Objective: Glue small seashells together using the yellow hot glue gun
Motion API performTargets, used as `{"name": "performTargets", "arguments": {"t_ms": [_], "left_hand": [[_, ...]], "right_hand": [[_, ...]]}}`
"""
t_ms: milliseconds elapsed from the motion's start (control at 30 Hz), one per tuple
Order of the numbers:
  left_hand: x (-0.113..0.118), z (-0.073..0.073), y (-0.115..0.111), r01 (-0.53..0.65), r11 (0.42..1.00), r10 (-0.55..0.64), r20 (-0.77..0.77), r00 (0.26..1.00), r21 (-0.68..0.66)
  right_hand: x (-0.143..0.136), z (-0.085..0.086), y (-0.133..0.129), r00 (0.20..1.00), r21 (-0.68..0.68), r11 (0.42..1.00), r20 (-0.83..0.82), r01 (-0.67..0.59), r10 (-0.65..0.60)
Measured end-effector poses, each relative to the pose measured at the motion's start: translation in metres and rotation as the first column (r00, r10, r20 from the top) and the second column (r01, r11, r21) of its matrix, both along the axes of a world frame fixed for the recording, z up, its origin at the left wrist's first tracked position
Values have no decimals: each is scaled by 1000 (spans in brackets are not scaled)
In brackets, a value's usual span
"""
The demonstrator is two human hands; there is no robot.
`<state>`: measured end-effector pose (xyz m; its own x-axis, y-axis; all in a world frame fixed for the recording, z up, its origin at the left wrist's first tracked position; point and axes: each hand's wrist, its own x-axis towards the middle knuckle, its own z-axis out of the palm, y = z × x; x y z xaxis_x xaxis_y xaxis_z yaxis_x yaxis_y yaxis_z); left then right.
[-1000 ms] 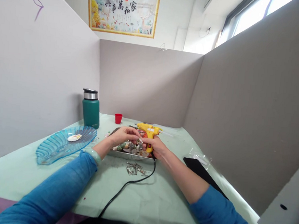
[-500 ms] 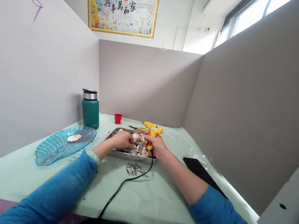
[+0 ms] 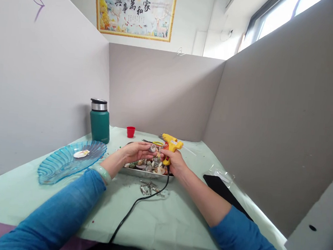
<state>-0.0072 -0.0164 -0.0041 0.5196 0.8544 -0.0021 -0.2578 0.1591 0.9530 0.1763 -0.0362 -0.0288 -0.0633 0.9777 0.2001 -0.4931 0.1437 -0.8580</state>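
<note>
the left hand (image 3: pixel 133 152) is raised over the far left part of a shallow rectangular steel tray (image 3: pixel 139 172) and pinches a small grey-brown shell (image 3: pixel 152 148) between thumb and fingertips, palm turned inward toward the other hand. the right hand (image 3: pixel 175 162) is wrapped around the grip of a yellow plastic hot glue gun (image 3: pixel 171 144), with its black power cord (image 3: pixel 136 208) trailing from below the grip toward the near table edge. the gun's body points away and to the right, while something small and pale, too small to tell apart, sits between the two hands just beside the shell. the shell lies directly between both hands, slightly nearer the left fingers that grip it, and just left of the gun; its long axis cannot be read at this size. the tray below holds a heap of mixed small shells (image 3: pixel 148 165). just in front of the tray, on the pale green tablecloth (image 3: pixel 160 225), lies a loose pile of small metal clips (image 3: pixel 149 188), partly crossed by the cord. well to the left sits a blue translucent shell-shaped glass dish (image 3: pixel 61 162) with one white shell in it, and behind that a dark green insulated bottle with a steel top (image 3: pixel 99 121). a small red cup (image 3: pixel 130 131) stands near the back partition.
</note>
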Motion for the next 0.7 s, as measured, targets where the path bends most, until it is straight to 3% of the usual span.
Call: {"name": "performTargets", "arguments": {"t_ms": [100,400,700], "left_hand": [[3,-2,-2,1,1000,-1,-22,1000,15],[8,-9,-1,-149,975,165,-89,982,167],[12,-9,-6,-131,966,163,-134,978,223]], "right_hand": [[-1,0,-1,999,22,1000,33,18,-18],[-2,-4,1,993,35,996,86,78,-81],[-6,-3,-5,973,81,985,164,152,-163]]}}
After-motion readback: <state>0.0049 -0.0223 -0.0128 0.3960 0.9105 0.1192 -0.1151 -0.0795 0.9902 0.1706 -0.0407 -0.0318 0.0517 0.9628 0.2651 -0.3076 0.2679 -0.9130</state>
